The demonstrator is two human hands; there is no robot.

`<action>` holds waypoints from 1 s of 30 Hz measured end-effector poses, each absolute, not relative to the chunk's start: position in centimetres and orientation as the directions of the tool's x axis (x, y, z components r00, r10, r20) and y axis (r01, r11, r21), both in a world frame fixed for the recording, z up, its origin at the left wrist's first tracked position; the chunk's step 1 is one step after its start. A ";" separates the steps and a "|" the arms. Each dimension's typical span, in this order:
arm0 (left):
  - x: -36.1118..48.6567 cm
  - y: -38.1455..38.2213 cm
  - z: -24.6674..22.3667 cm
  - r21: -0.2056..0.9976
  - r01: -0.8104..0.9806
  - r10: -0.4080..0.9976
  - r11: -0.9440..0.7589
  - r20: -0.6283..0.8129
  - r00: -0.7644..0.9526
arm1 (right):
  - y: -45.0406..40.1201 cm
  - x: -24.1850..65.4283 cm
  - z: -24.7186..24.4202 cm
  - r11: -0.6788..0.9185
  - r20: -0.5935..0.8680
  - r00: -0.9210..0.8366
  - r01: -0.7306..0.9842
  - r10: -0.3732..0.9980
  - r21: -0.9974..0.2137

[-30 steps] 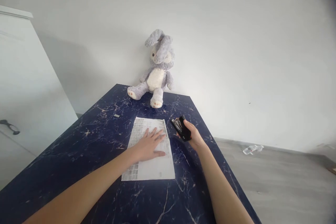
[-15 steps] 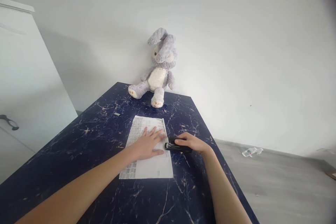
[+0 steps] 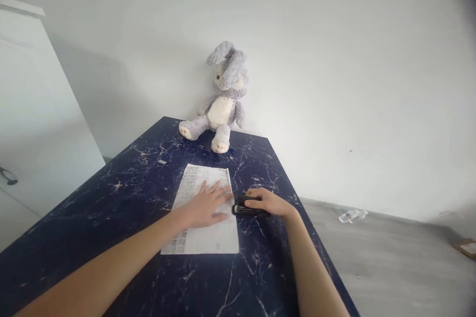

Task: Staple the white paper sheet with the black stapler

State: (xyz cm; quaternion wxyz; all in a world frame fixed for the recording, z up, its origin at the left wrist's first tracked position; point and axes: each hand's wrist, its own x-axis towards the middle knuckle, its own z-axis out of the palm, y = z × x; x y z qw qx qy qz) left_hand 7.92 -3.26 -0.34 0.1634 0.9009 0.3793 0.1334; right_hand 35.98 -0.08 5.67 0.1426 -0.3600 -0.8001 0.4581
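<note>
Printed white paper (image 3: 211, 240) lies flat on a dark blue marble-patterned table (image 3: 122, 183), and a grid pattern runs down its left side. My left hand (image 3: 208, 206) rests palm down on the paper, fingers spread and holding nothing. Beside the paper's right edge, my right hand (image 3: 269, 201) is wrapped around a black stapler (image 3: 251, 210). The stapler's nose points left, at the paper's edge; whether it touches the sheet I cannot tell. Part of the stapler is hidden under my fingers.
A grey plush rabbit (image 3: 222, 109) sits against the wall at the table's far end. A small pale rectangular piece (image 3: 162, 162) lies left of the paper. At left stands a white cabinet (image 3: 40, 109). Crumpled clear plastic (image 3: 351, 215) lies on the floor at right.
The stapler has shifted slightly right relative to the paper, its nose now at the edge instead of over it. My left hand stays on the sheet. The whole view has shifted a little.
</note>
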 end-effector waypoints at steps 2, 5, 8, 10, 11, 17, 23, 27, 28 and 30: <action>8.1 -3.3 -0.4 0.407 0.610 0.703 -0.680 0.124 0.700 | -0.1 36.0 5.7 0.337 -0.101 -0.712 0.446 0.695 -0.829; 8.2 -3.4 -0.3 0.402 0.598 0.686 -0.694 0.116 0.718 | 0.0 36.4 5.7 0.334 -0.117 -0.730 0.442 0.674 -0.833; 8.2 -3.5 0.1 0.359 0.619 0.689 -0.698 0.100 0.718 | 0.3 37.0 5.5 0.322 -0.101 -0.719 0.426 0.687 -0.846; 8.1 -3.6 0.6 0.338 0.631 0.690 -0.698 0.082 0.719 | 0.4 37.3 5.2 0.309 -0.093 -0.708 0.417 0.701 -0.855; 8.1 -3.7 0.8 0.332 0.635 0.690 -0.697 0.073 0.720 | 0.4 37.4 5.1 0.303 -0.092 -0.704 0.415 0.704 -0.858; 7.6 -3.9 1.1 0.351 0.620 0.685 -0.702 0.095 0.722 | 0.2 35.9 5.1 0.339 -0.083 -0.720 0.420 0.689 -0.842; 7.3 -3.5 0.0 0.382 0.590 0.680 -0.711 0.160 0.715 | -0.1 35.0 4.8 0.346 -0.067 -0.734 0.396 0.676 -0.851; 7.3 -3.5 0.4 0.398 0.594 0.684 -0.699 0.133 0.717 | -0.2 35.1 5.2 0.306 -0.050 -0.733 0.344 0.679 -0.888; 7.3 -3.6 0.5 0.398 0.593 0.682 -0.700 0.126 0.721 | -0.2 35.2 5.4 0.300 -0.044 -0.733 0.331 0.679 -0.895; 7.3 -3.5 0.6 0.390 0.589 0.672 -0.708 0.117 0.731 | -0.2 35.4 5.6 0.296 -0.043 -0.747 0.314 0.663 -0.902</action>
